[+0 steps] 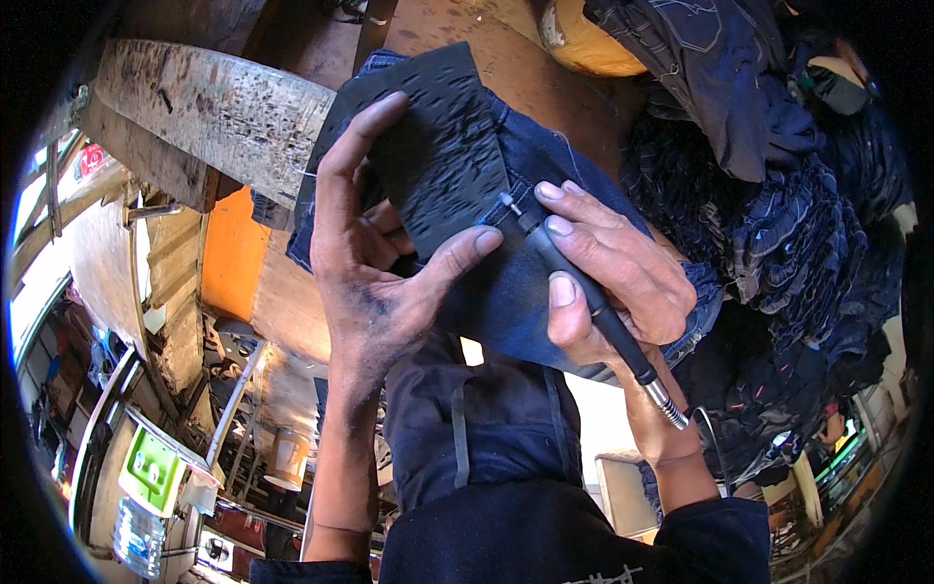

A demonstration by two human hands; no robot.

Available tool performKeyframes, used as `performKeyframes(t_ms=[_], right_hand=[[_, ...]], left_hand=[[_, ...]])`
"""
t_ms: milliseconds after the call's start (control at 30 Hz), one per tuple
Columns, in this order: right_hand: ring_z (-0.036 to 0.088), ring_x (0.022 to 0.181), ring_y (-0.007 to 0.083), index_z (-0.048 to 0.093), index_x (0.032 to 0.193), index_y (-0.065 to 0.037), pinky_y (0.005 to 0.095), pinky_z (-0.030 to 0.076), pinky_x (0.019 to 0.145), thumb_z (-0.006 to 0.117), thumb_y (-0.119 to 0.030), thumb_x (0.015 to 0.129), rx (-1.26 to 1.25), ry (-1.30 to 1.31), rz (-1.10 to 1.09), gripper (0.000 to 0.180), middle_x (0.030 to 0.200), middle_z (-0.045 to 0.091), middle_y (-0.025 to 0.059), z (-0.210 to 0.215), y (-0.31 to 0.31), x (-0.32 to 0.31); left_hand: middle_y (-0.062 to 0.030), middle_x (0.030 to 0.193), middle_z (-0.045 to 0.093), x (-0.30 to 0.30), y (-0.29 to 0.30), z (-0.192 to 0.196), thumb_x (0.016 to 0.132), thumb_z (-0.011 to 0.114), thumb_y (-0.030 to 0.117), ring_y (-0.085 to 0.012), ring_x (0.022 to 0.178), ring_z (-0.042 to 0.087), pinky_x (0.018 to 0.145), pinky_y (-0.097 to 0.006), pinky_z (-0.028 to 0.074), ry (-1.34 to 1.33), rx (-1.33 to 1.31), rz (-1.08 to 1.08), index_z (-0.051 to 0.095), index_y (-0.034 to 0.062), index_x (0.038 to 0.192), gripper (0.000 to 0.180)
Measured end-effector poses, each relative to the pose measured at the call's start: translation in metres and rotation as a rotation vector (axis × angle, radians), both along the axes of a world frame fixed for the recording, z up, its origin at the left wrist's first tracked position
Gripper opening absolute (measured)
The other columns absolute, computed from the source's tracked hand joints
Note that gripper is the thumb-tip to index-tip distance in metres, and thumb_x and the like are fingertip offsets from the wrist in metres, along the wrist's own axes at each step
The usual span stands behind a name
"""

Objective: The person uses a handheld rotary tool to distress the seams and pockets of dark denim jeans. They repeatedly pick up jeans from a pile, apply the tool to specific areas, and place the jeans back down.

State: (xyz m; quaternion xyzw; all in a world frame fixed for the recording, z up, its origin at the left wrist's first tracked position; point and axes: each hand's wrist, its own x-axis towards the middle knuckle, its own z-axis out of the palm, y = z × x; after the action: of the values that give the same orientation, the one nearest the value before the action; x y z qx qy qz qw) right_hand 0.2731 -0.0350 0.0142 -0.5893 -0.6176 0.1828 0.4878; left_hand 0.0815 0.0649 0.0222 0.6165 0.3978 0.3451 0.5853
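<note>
My right hand (623, 268) grips a slim black rotary handpiece (593, 297) like a pen. Its small tip (507, 200) is at the lower right corner of a black, rough-textured flat sheet (438, 136), beside a seam. Beneath the sheet lies a dark blue denim garment (545, 156). My left hand (375, 282) holds the sheet against the denim, its index finger on the upper left part and its thumb at the lower edge near the tip. The other left fingers are curled and partly hidden. Dark smudges mark this hand.
A worn wooden board (214, 112) runs in from the left to the denim. Piles of dark garments (769, 234) fill the right side. A cable (715, 438) hangs from the handpiece. Lower left are a green plastic piece (151, 469) and a clear bottle (139, 538).
</note>
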Motion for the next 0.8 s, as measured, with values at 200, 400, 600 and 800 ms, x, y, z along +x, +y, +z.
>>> performKeyframes(t_ms=[200,400,600,800], right_hand=[[0.08,0.106,0.0416,0.076,0.111,0.004,0.0549,0.064,0.099,0.07,-0.018,0.092,-0.023,-0.009,-0.015,0.029,0.105,0.08,0.0278,0.0011,-0.0014,0.0002],[0.08,0.105,0.0417,0.076,0.11,0.004,0.0545,0.064,0.098,0.07,-0.018,0.092,0.008,-0.007,-0.015,0.029,0.105,0.08,0.0277,-0.0012,-0.0008,-0.0011],[0.08,0.105,0.042,0.076,0.11,0.004,0.0533,0.064,0.098,0.07,-0.018,0.092,0.016,-0.018,0.006,0.029,0.105,0.08,0.0278,-0.0009,-0.0011,-0.0009],[0.08,0.106,0.0415,0.076,0.11,0.004,0.0531,0.064,0.099,0.07,-0.017,0.092,0.021,-0.014,0.007,0.029,0.106,0.08,0.0272,-0.0013,-0.0006,-0.0005]], left_hand=[[-0.0154,0.159,0.049,-0.0002,-0.0013,-0.0006,0.078,0.094,-0.004,-0.0248,0.141,0.059,0.115,-0.041,0.059,0.002,-0.002,-0.002,0.041,0.0023,0.16,0.099],[-0.0166,0.159,0.049,-0.0013,-0.0013,-0.0015,0.078,0.094,-0.002,-0.0259,0.14,0.06,0.114,-0.041,0.059,0.022,0.028,-0.008,0.041,0.0031,0.16,0.098],[-0.0155,0.158,0.05,-0.0013,-0.0022,-0.0023,0.078,0.095,0.0,-0.0258,0.14,0.06,0.113,-0.041,0.06,0.016,0.011,0.002,0.042,0.0033,0.16,0.098],[-0.0149,0.158,0.049,-0.0016,-0.0014,-0.0027,0.078,0.095,0.0,-0.025,0.141,0.059,0.113,-0.041,0.06,0.027,0.045,-0.005,0.042,0.0036,0.16,0.098]])
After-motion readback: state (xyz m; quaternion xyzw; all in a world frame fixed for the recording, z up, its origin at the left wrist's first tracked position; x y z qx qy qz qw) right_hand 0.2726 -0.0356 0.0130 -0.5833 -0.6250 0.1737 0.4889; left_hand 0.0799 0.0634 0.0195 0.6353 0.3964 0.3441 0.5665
